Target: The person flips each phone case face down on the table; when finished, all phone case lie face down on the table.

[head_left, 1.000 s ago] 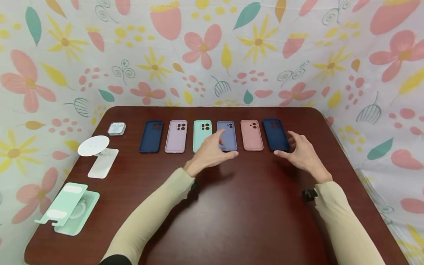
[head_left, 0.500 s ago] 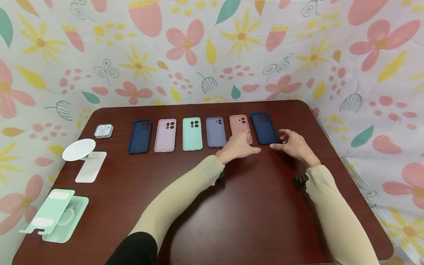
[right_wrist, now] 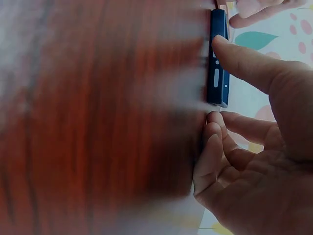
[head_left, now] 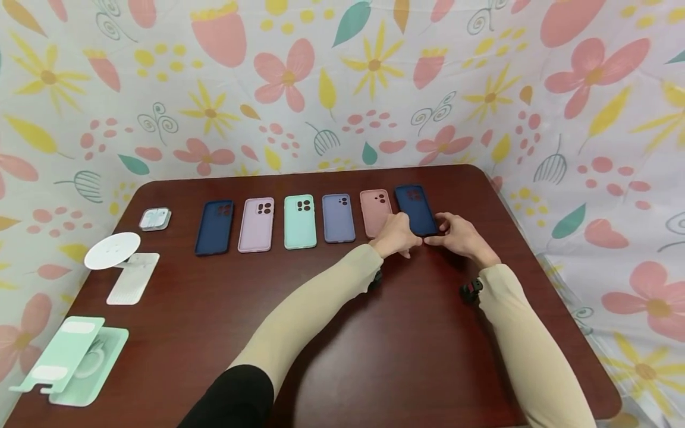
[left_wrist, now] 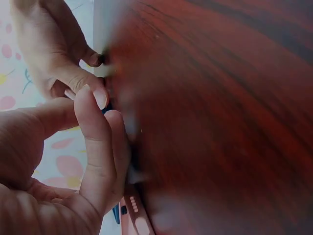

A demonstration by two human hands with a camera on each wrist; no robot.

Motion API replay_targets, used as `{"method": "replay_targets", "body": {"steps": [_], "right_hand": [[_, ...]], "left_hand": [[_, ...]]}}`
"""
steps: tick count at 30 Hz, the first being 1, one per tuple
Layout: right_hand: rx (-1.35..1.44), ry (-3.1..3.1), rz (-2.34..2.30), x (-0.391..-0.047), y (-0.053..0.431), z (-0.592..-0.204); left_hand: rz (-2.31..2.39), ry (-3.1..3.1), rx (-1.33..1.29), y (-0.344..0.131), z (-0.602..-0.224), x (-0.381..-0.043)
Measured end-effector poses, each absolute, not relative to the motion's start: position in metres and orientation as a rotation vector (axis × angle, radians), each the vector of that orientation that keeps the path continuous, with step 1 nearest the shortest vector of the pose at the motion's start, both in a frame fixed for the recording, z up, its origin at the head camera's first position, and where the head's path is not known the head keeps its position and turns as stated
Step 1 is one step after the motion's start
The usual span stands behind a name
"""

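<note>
A navy phone case (head_left: 413,205) lies at the right end of a row of phone cases. My right hand (head_left: 459,239) is at its lower right corner. In the right wrist view the thumb (right_wrist: 227,49) is at the case's bottom edge, while the loosely bent fingertips (right_wrist: 213,117) sit just off the corner. My left hand (head_left: 397,233) reaches over the lower end of the pink phone case (head_left: 374,205), beside the navy one, hiding part of it. Both thumbs nearly meet below the navy case. In the left wrist view the left fingers (left_wrist: 98,147) bend loosely, holding nothing.
Leftward run a periwinkle case (head_left: 338,220), a mint case (head_left: 300,223), a lilac case (head_left: 256,226) and another navy case (head_left: 214,229). Boxed earphones (head_left: 155,219), a white stand (head_left: 134,279) and a mint stand (head_left: 69,351) line the table's left side.
My left hand has moved right from the periwinkle case, across the pink one, to the right-hand navy case. My right hand has stayed near that case, its thumb still below it. The head view has shifted.
</note>
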State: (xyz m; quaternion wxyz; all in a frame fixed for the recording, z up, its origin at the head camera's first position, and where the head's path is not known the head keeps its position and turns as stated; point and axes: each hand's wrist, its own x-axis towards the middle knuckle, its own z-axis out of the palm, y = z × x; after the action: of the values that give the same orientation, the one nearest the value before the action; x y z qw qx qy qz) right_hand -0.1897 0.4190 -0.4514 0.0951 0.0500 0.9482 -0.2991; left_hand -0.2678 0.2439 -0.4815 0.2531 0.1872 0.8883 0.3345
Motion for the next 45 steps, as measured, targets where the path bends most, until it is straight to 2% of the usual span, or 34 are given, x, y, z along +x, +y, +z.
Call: {"method": "replay_targets", "body": {"steps": [10,30,34,41,45], "right_hand": [[0.157,2.809,-0.853,-0.194,0.418,-0.453],[0.201,2.834,-0.845,-0.187,0.415,-0.445],[0.196,2.833,-0.848,-0.184,0.413,-0.443],[0.219,2.889,-0.857,-0.176,0.413,-0.439],[0.198,2.959,-0.861,-0.174,0.410,-0.436]], "left_hand": [[0.830,2.460,0.519,0.257,-0.495,-0.276],[0.745,2.554,0.568,0.260,-0.496,-0.271],[0.807,2.544,0.530,0.258,-0.490,-0.265],[1.042,2.494,0.499,0.241,-0.451,-0.235],[1.147,2.478,0.480,0.239,-0.448,-0.229]]}}
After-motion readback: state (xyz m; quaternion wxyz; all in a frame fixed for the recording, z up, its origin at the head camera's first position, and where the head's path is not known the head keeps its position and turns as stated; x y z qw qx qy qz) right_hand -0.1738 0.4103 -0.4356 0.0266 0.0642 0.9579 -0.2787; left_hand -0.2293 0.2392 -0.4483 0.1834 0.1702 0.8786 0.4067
